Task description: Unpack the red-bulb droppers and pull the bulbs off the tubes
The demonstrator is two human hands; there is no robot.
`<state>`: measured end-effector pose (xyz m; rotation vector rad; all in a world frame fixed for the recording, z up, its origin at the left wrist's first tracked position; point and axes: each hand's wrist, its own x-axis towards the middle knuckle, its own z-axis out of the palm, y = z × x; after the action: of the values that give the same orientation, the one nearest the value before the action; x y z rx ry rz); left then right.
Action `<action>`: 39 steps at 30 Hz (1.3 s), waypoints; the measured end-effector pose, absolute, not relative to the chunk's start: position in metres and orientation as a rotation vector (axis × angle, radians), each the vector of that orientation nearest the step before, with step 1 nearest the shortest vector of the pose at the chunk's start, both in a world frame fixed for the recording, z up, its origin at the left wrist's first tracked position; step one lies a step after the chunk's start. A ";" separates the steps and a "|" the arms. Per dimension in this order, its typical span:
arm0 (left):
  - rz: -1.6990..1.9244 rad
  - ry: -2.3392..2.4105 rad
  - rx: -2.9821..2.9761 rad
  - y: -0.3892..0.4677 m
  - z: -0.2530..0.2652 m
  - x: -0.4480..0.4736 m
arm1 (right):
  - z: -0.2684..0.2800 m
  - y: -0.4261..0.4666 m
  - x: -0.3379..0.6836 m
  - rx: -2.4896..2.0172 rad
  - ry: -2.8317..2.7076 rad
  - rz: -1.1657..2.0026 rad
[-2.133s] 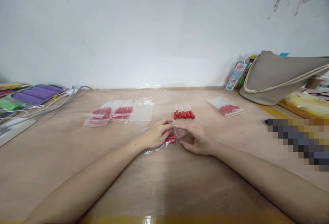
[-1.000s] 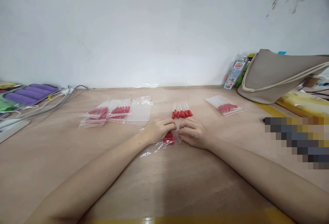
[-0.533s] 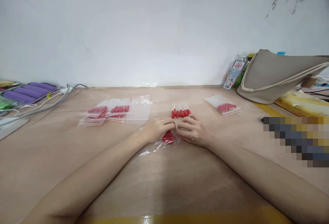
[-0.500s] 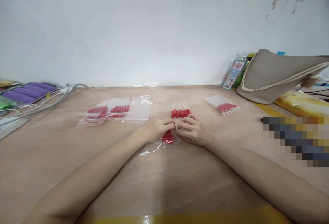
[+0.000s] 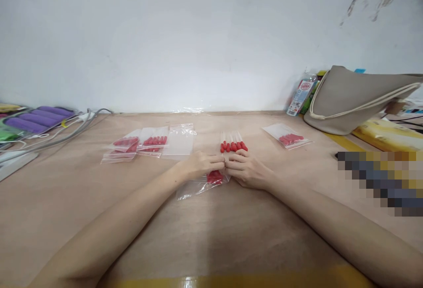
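Observation:
At the middle of the table, a clear zip-lock bag (image 5: 194, 189) with red-ended pieces (image 5: 214, 177) inside lies beneath my fingers. My left hand (image 5: 203, 164) closes its fingers on the bag's far edge. My right hand (image 5: 246, 169) pinches that edge too, its fingertips meeting those of the left. Part of the bag is covered by both hands. Just beyond them lies a row of several thin, clear sticks with red bulb-like ends (image 5: 233, 146), the red ends facing me. The right fingers come close to the rightmost one.
To the left are stacked filled bags (image 5: 124, 144), another filled bag (image 5: 153, 140) and a flat bag without red pieces (image 5: 179, 140). One filled bag (image 5: 287, 136) lies at right. Farther out are cables (image 5: 72, 130), purple rolls (image 5: 42, 118), a grey drawstring bag (image 5: 350, 98) and a yellow pack (image 5: 390, 133).
Both hands shift very slightly, and the fingertips draw closer together along the bag's edge. The red pieces inside are a little more covered. The other bags stay in place.

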<state>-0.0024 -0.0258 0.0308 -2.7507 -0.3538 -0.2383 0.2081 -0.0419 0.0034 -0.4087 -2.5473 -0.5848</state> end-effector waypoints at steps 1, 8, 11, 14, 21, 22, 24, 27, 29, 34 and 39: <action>-0.253 -0.347 -2.740 -0.026 0.035 -0.004 | 0.004 -0.043 0.209 -0.413 -2.568 -0.560; -0.202 -0.414 -2.628 -0.025 0.055 -0.012 | 0.006 -0.053 0.213 -0.670 -2.568 -0.007; -0.226 -0.605 -2.776 -0.034 0.052 -0.013 | 0.005 -0.055 0.212 -0.802 -2.401 0.320; -0.376 -0.897 -2.953 -0.047 0.039 -0.019 | 0.000 -0.052 0.208 -0.910 -2.250 0.480; -0.644 -1.217 -3.114 -0.068 0.009 -0.040 | -0.004 -0.049 0.197 -1.027 -2.162 0.467; -0.675 -1.248 -3.110 -0.067 0.007 -0.040 | -0.003 -0.049 0.196 -1.026 -2.182 0.446; -0.734 -1.267 -3.098 -0.066 0.005 -0.038 | -0.003 -0.049 0.195 -1.049 -2.222 0.383; -0.787 -1.258 -3.091 -0.063 0.005 -0.034 | -0.005 -0.048 0.196 -1.094 -2.255 0.321; -0.800 -1.269 -3.086 -0.063 0.006 -0.033 | -0.008 -0.047 0.199 -1.077 -2.264 0.363; -0.845 -1.282 -3.054 -0.064 0.005 -0.032 | -0.010 -0.050 0.198 -0.982 -2.111 0.773; -0.851 -1.267 -3.044 -0.062 0.004 -0.032 | -0.006 -0.054 0.187 -0.908 -1.916 1.145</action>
<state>-0.0316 -0.0624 0.0039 -3.0441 -1.2672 -0.8506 0.1870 -0.0545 -0.0064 -0.9078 -1.9163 1.1455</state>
